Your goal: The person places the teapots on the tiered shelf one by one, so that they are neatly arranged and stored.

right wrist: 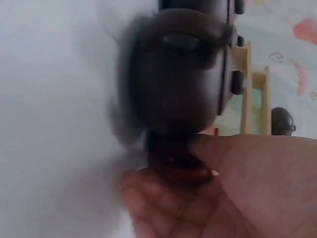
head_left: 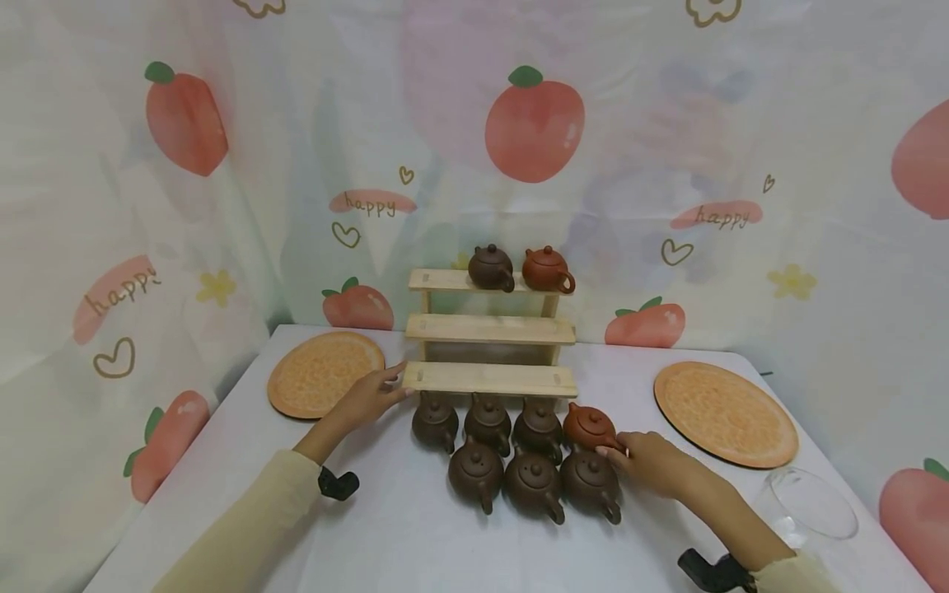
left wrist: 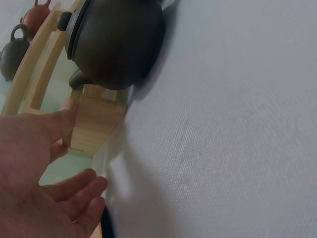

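The right hand (head_left: 652, 461) pinches the reddish-brown teapot (head_left: 589, 426) at the right end of the far row of dark teapots (head_left: 511, 453) on the table (head_left: 400, 535). The left hand (head_left: 366, 399), fingers straight, touches the left end of the wooden stepped shelf's (head_left: 491, 379) lowest tier.

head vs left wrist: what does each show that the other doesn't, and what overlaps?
Head only: the right hand at the reddish teapot, the seven teapots on the table, two orange mats, a glass bowl and the peach-print backdrop.
Left wrist only: the left hand's palm and a close view of the table cloth.
Both: the left hand touching the wooden rack's lowest step, the nearest dark teapot, and the two teapots on the top shelf.
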### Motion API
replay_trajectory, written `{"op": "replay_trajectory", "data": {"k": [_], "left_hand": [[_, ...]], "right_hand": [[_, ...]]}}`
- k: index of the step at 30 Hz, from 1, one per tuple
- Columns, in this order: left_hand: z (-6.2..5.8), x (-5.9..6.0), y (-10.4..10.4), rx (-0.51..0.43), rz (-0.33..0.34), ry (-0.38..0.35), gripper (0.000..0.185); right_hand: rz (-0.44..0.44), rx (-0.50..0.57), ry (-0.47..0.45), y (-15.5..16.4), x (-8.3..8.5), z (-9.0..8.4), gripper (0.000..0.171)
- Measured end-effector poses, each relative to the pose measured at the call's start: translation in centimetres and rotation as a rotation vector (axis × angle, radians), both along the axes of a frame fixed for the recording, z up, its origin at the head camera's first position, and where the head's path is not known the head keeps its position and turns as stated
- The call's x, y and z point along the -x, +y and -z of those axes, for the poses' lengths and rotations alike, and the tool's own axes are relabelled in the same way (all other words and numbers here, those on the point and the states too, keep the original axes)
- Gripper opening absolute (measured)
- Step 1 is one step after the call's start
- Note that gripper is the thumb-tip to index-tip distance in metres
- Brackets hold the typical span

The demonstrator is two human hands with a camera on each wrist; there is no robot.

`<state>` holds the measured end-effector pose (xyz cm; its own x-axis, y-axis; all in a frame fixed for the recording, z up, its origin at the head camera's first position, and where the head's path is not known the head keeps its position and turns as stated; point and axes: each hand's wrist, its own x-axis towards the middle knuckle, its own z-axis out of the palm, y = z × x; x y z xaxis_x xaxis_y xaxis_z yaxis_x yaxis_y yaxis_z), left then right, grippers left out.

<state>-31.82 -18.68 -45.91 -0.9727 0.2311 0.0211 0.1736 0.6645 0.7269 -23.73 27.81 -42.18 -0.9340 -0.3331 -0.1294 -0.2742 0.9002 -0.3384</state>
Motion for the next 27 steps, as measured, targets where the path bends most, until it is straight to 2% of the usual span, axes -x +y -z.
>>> {"op": "replay_trajectory", "data": {"k": [5,13,27], "left_hand": [[0.2,0.0,-0.1,-0.004,-0.001,-0.002,0.066],[0.3,0.2,-0.2,-0.012,0.003,-0.006,0.067],[0.4,0.3,-0.2,-0.003,0.005,0.007,0.066]], "right_hand": [[-0.016,0.082,0.076,0.2,-0.2,1.4,0.029],[-0.035,0.120,0.174,0.5,-0.7,2.2,0.019],[0.006,0.151,0.163,0.7,-1.1,2.6,0.018]]}}
